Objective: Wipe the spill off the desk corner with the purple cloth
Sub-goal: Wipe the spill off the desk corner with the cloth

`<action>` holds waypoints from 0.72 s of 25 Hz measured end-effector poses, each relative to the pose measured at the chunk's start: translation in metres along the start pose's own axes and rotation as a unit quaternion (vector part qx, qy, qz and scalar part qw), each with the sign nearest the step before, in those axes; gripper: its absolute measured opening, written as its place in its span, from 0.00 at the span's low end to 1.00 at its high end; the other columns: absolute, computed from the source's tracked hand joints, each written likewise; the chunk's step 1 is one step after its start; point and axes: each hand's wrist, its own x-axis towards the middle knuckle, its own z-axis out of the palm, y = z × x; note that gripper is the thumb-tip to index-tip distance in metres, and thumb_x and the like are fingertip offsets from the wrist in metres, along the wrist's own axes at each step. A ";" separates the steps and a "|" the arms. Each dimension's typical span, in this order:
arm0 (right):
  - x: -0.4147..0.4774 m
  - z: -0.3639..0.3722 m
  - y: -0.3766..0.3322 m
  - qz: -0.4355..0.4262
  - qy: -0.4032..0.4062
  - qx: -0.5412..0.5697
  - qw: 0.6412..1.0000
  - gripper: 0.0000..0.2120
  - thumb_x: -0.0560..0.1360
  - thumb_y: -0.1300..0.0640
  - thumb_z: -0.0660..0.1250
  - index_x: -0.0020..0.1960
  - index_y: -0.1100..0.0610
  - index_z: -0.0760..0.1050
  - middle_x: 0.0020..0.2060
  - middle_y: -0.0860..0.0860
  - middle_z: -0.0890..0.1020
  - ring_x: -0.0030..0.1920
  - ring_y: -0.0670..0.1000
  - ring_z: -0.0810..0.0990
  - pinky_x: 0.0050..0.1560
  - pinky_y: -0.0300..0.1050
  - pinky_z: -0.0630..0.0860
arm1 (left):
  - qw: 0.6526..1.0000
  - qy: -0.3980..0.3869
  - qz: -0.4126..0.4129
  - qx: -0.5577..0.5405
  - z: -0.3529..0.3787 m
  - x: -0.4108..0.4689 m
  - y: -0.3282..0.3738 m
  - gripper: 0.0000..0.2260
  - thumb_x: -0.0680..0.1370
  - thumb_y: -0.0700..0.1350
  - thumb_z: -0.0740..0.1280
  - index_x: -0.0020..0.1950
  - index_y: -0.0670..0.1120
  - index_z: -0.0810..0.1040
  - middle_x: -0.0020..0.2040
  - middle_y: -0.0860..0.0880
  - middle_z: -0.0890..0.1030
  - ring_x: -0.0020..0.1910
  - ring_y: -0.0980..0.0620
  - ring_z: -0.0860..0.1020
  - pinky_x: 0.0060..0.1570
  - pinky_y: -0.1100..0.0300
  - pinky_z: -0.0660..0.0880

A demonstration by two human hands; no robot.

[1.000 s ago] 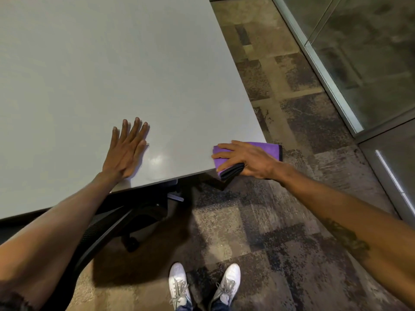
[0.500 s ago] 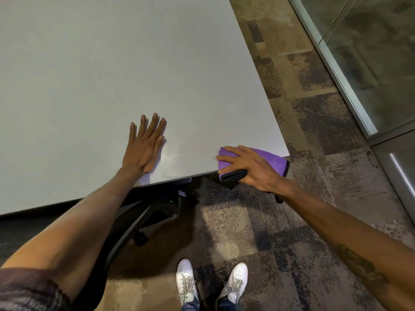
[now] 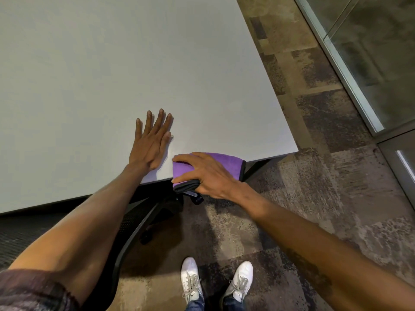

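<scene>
Right hand grasps folded purple cloth at the desk's near edge, short of its near right corner. Left hand flat, released, just beside.

Black office chair sits partly beneath the near edge. Patchy brown-grey carpet covers the floor. Glass partition at right. White lace-up shoes stand on carpet.

Mottled brown carpet tiles, glass partition right, black chair base
</scene>
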 end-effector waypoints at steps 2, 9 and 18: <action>0.014 0.010 -0.012 -0.005 -0.010 -0.009 1.000 0.22 0.71 0.55 0.77 0.62 0.40 0.80 0.73 0.50 0.71 0.73 0.55 0.68 0.74 0.55 0.63 | 1.000 -0.001 0.010 -0.005 -0.003 -0.001 0.001 0.26 0.85 0.55 0.39 0.84 0.53 0.44 0.84 0.51 0.42 0.83 0.45 0.38 0.79 0.42 0.36; 0.018 0.015 -0.019 -0.050 -0.008 -0.095 0.994 0.26 0.66 0.59 0.79 0.62 0.44 0.80 0.72 0.52 0.73 0.74 0.55 0.68 0.73 0.56 0.65 | 1.000 -0.001 0.023 0.018 -0.003 -0.002 -0.003 0.27 0.85 0.56 0.39 0.84 0.51 0.44 0.84 0.50 0.42 0.83 0.46 0.37 0.80 0.43 0.37; -0.057 -0.043 0.072 -0.056 -0.007 -0.094 0.994 0.25 0.66 0.57 0.80 0.60 0.40 0.80 0.72 0.47 0.73 0.74 0.50 0.68 0.73 0.52 0.66 | 0.999 -0.008 0.026 0.018 0.000 -0.002 -0.004 0.28 0.84 0.60 0.36 0.83 0.55 0.43 0.84 0.54 0.41 0.82 0.48 0.36 0.80 0.46 0.35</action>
